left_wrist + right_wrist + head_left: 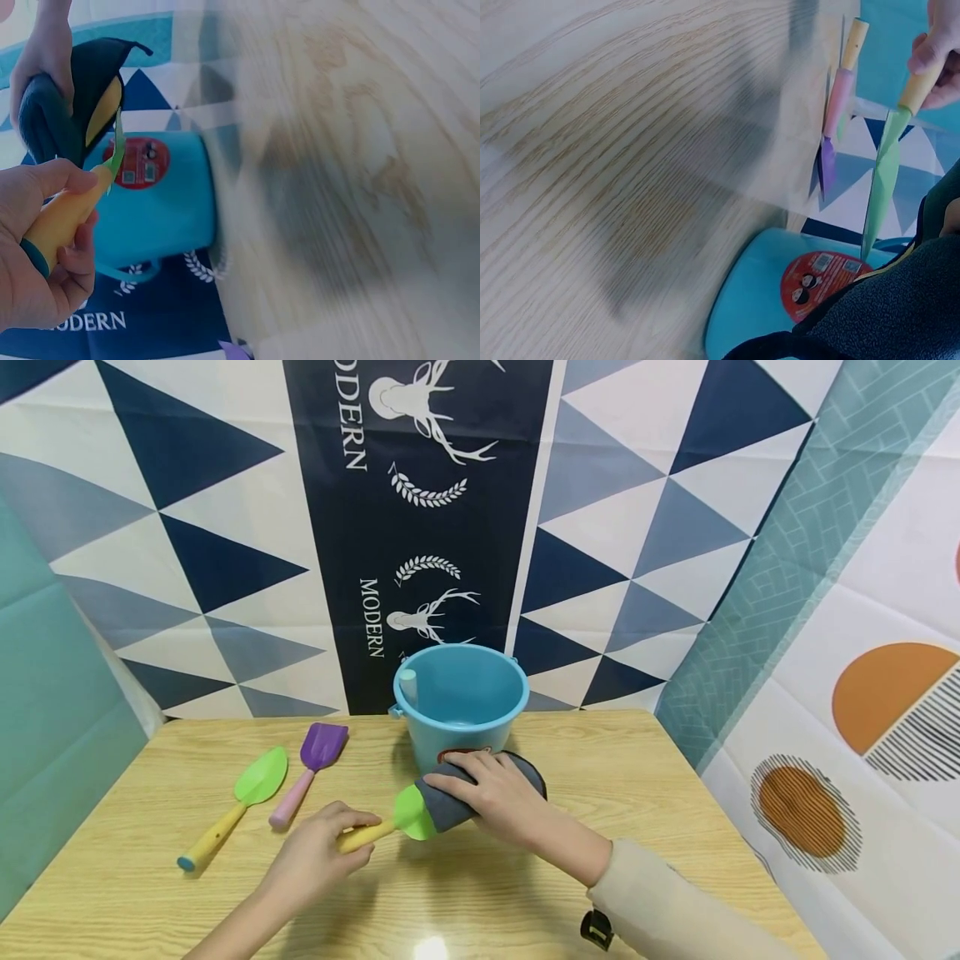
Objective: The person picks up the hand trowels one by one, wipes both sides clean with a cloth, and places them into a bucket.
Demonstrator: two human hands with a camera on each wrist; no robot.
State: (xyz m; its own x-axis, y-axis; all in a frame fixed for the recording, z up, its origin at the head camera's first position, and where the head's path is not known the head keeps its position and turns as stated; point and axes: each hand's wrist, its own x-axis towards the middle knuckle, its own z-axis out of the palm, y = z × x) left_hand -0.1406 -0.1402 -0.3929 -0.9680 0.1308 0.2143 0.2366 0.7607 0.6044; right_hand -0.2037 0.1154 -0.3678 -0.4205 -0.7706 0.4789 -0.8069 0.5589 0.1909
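Note:
My left hand point(322, 847) grips the yellow handle of a toy trowel point(412, 812) with a green blade. My right hand point(497, 793) holds a folded dark grey cloth point(447, 803), which has a yellowish side in the left wrist view. From the head view, the cloth hides the far end of the blade. The right wrist view shows the blade's green side point(884, 176) bare beside the cloth; whether they touch, I cannot tell. Just behind both hands stands a blue bucket point(427, 739), with a red round label point(142, 163) on its wall.
Left on the wooden table point(622, 827) lie another green trowel point(261, 777) with a yellow handle and a purple toy shovel point(324, 745) with a pink handle. A pale blue rod-like end point(408, 687) stands inside the bucket. Patterned cloth point(615, 485) hangs behind the table.

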